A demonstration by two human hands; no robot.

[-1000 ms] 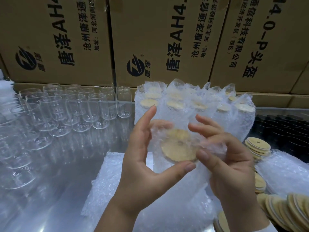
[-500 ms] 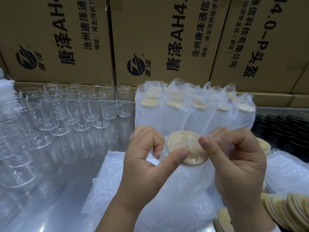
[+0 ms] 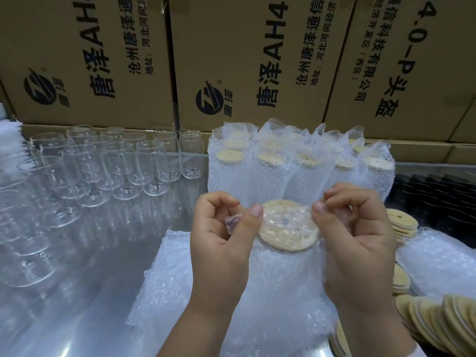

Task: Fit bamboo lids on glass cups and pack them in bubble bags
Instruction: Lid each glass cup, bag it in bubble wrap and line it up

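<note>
Bamboo lid [image 3: 287, 225] — round, pale — was centred between hands, facing up inside clear bubble-wrap bag [image 3: 283, 284]; bag mouth was pinched by left hand [image 3: 221, 243] and right hand [image 3: 358, 243], equally near.

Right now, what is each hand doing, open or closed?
Left hand: closed, pinching the bubble bag beside the bamboo lid.
Right hand: closed, pinching the same bag.

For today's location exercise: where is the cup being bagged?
Head view, centre: the bagged cup is held between the left hand and right hand, in front of the wrapped cups.
</note>
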